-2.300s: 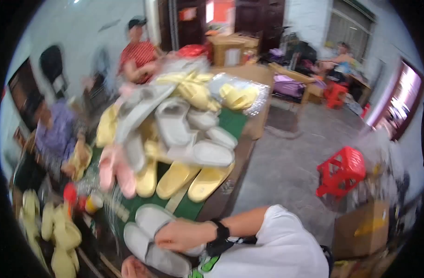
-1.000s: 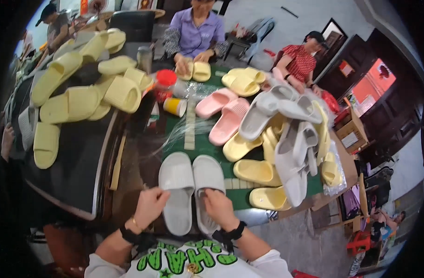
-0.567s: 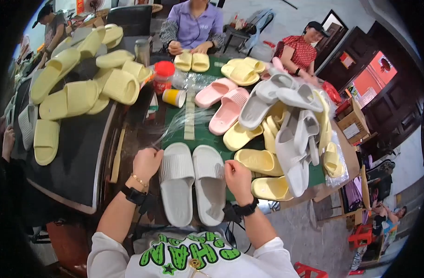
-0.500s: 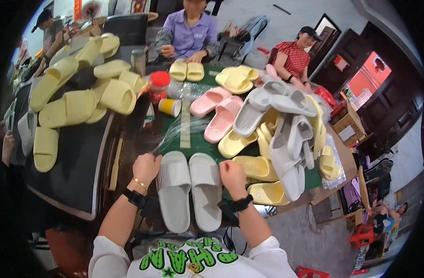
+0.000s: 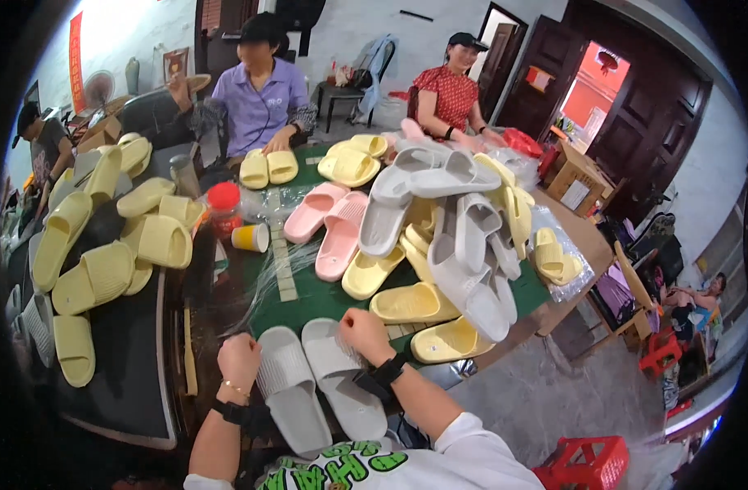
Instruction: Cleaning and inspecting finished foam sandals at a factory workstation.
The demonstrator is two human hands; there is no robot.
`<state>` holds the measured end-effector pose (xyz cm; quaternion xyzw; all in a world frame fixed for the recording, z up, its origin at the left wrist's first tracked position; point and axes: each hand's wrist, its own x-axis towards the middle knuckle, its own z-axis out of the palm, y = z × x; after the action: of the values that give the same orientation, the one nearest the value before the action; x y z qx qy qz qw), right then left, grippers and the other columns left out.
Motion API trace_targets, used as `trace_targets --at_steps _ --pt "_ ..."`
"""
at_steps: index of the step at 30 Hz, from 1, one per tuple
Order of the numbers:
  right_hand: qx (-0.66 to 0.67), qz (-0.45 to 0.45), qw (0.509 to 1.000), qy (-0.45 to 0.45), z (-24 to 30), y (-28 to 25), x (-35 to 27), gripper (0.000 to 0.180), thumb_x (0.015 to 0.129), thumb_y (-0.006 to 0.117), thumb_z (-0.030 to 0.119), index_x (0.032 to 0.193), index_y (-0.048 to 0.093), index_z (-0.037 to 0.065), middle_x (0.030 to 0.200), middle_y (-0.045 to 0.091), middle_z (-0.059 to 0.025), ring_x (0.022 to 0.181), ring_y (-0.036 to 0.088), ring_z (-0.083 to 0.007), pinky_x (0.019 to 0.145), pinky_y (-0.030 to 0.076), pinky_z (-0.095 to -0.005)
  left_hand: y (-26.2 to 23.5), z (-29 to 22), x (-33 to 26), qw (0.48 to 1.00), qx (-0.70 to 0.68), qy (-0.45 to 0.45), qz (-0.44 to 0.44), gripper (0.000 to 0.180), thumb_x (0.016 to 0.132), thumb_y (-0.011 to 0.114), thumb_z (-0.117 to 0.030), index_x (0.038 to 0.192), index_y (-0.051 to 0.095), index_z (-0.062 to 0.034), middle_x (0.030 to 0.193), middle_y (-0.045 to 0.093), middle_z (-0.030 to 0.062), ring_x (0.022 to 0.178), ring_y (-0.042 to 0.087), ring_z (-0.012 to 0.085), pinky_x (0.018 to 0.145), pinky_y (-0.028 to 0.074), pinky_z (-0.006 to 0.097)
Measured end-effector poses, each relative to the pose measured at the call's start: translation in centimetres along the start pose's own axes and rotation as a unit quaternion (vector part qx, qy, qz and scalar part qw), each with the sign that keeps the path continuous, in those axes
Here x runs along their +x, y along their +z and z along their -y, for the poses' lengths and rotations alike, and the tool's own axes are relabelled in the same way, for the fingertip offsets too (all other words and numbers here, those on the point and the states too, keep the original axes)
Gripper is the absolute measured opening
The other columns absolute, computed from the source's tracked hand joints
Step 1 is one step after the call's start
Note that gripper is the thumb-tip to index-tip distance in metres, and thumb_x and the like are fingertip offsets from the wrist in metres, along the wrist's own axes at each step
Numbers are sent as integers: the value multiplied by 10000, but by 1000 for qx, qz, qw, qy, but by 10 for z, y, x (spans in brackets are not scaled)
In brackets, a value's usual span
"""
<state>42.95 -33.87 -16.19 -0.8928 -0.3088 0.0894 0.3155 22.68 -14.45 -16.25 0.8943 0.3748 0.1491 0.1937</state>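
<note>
A pair of grey slippers lies side by side at the table's near edge, toes pointing away from me: the left slipper (image 5: 285,367) and the right slipper (image 5: 331,353). Beside the outer edge of the left one, my left hand (image 5: 239,359) is closed in a fist. My right hand (image 5: 363,335), also in a fist, rests against the outer side of the right slipper's strap. The fingertips of both hands are hidden, so what they grip cannot be made out. Clear plastic film (image 5: 263,290) stretches across the table just beyond my left hand.
Grey and yellow slippers are heaped at the right (image 5: 464,237), beside a pink pair (image 5: 331,220). Yellow slippers (image 5: 96,278) cover a black surface at left. A red-lidded jar (image 5: 224,211) and a yellow cup (image 5: 251,238) stand between. Two people sit across the table.
My view has shifted, so the scene sits lower and further left, and the grey slippers appear tilted. Both fists stay beside them. The person in purple has raised one hand.
</note>
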Motion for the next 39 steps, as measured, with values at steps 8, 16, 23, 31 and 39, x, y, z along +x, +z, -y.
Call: trace_targets --at_steps 8,16,23,31,39 --pt "256 -14 962 -96 32 -4 -4 133 825 624 120 905 630 13 751 662 -135 665 650 -230 627 505 -327 -5 -42 -2 991 -119 59 19 142 822 602 -171 812 647 -37 833 636 169 786 619 368 690 500 448" --pt "218 30 971 -90 38 8 -1 160 833 640 159 897 654 13 705 656 -126 622 642 -232 581 492 -334 14 -35 11 949 -294 99 -53 151 865 619 -83 976 616 19 767 641 120 631 616 181 592 498 313" --pt "236 13 968 -83 33 11 -6 167 839 638 173 913 654 24 735 661 -136 642 645 -256 601 500 -351 24 -23 30 816 -543 -183 75 162 927 568 -127 1016 594 6 694 606 55 551 557 103 482 453 243" --pt "272 34 960 -64 29 14 -11 176 851 643 166 911 637 1 748 649 -87 672 608 -147 634 493 -294 18 -20 25 770 -608 -190 45 105 929 578 -119 965 606 -25 721 593 31 560 517 91 500 428 228" --pt "389 -3 919 -67 22 13 -6 136 878 619 91 967 640 -10 773 642 -35 691 563 -83 640 474 -253 7 -75 13 838 -540 -4 72 142 913 612 -112 975 635 13 790 623 13 684 544 56 604 443 218"
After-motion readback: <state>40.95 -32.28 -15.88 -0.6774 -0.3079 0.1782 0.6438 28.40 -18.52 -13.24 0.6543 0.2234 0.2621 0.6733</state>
